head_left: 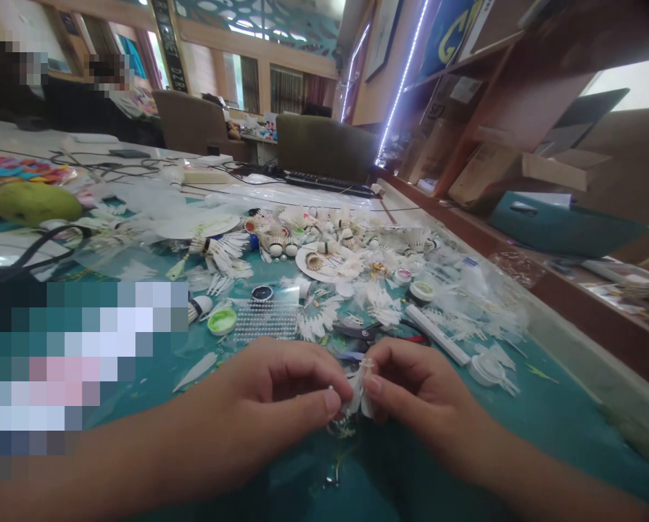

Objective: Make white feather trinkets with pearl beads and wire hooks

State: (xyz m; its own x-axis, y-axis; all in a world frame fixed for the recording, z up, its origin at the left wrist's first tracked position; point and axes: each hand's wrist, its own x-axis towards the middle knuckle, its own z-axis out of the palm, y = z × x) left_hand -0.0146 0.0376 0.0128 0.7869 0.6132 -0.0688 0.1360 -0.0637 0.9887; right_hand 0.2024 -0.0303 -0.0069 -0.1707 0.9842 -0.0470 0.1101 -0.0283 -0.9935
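White feather piece point(359, 391): there it was, up between the two hands, nearer the wearer than the bead sheet point(264, 319) and to its right!
Right hand point(416, 380): thumb and finger drawn together, a firm pinch of a grip on the piece's side.
Left hand point(251, 388): fingertips close together right at the piece, grip almost closed; whether it had hold of anything, I could not tell.
Small white bits point(344, 428): hanging or lying just under the fingertips, on the near side of the bead sheet; whether they were joined to the piece was hidden.
Progress: apparently part-way; several pale parts already seemed gathered at the fingertips, but the piece did not look finished.
Loose feather point(196, 371): out on the surface point(547, 435), left of the bead sheet's near edge, unused.
Green pot point(222, 322): open, just left of the bead sheet, out of play.
Scissors point(360, 332): lying right of the bead sheet, nobody's fingers on them.
Bead sheet: rows upon rows of beads in place, plenty left.
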